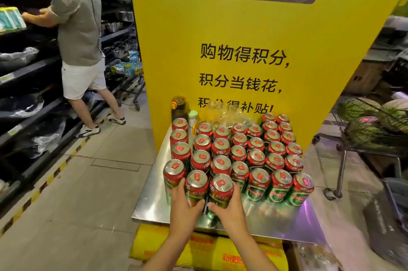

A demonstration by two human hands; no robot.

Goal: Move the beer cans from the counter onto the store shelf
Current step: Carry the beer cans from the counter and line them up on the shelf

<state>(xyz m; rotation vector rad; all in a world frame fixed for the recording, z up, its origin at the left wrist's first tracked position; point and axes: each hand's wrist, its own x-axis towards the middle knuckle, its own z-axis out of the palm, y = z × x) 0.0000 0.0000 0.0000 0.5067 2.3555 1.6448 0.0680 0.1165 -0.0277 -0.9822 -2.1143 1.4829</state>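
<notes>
Several red-and-green beer cans (256, 155) stand upright in rows on a shiny metal counter (150, 200) against a yellow sign. My left hand (183, 208) wraps the front can (196, 182) from its left side. My right hand (229, 208) wraps the neighbouring front can (221, 189) from its right. Both cans stand at the counter's near edge, touching each other. A third front can (173, 173) stands just left of my left hand.
A dark bottle (178, 107) and a green-capped bottle (192, 120) stand behind the cans. Dark store shelves (28, 94) line the left aisle, where a person (77, 34) is handling goods beside a cart. Yellow sacks (198, 250) lie under the counter. A basket of melons (375, 124) sits right.
</notes>
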